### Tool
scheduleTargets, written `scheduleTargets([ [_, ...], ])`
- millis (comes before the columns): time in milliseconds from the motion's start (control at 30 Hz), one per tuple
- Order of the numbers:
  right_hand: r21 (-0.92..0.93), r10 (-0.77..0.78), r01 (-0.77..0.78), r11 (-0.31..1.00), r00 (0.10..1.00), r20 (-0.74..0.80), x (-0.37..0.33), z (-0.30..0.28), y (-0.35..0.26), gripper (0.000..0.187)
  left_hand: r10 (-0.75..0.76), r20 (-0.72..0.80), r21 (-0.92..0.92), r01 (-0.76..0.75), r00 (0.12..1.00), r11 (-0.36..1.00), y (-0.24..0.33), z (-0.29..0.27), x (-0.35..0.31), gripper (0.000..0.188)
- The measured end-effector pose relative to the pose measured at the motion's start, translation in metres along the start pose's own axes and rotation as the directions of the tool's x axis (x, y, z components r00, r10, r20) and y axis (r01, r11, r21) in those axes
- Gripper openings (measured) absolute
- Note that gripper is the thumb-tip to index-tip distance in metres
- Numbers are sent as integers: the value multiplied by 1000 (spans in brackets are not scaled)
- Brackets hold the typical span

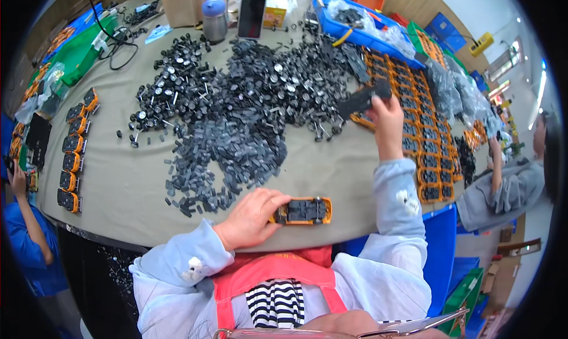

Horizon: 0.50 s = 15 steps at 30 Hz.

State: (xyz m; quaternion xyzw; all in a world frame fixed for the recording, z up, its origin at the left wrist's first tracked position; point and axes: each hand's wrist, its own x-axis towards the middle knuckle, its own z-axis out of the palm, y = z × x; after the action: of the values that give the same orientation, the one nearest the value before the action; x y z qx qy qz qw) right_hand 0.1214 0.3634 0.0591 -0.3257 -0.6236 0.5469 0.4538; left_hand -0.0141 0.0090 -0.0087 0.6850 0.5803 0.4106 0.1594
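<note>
At the table's near edge, a small orange toy car point(305, 210) lies with its black underside up. My left hand point(251, 216) grips its left end, fingers together. Farther off and to the right, my right hand point(386, 115) is closed on a long black object point(360, 100) whose kind I cannot make out. This object is held close to the rows of orange-and-black toy cars point(429, 141). Beyond my left hand spreads a heap of small dark grey plastic pieces point(228, 147), with black wheels on metal axles point(171, 78) around and behind it.
More toy cars point(72, 144) form a line at the left. At the back stand a flask point(214, 21), a phone point(252, 15) and a blue tray point(367, 34) with bagged parts. One person point(509, 179) is at the right, and another person's arm point(29, 215) shows at the left.
</note>
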Motion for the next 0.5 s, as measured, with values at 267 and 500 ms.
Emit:
scheduleTargets([
  [267, -959, 249, 175, 225, 941, 230, -156, -107, 8, 26, -34, -30, 41, 35, 999, 999, 2, 4, -2, 68],
  [500, -620, -116, 624, 475, 743, 659, -163, -74, 0, 34, -53, -46, 77, 57, 998, 995, 10, 11, -9, 69],
])
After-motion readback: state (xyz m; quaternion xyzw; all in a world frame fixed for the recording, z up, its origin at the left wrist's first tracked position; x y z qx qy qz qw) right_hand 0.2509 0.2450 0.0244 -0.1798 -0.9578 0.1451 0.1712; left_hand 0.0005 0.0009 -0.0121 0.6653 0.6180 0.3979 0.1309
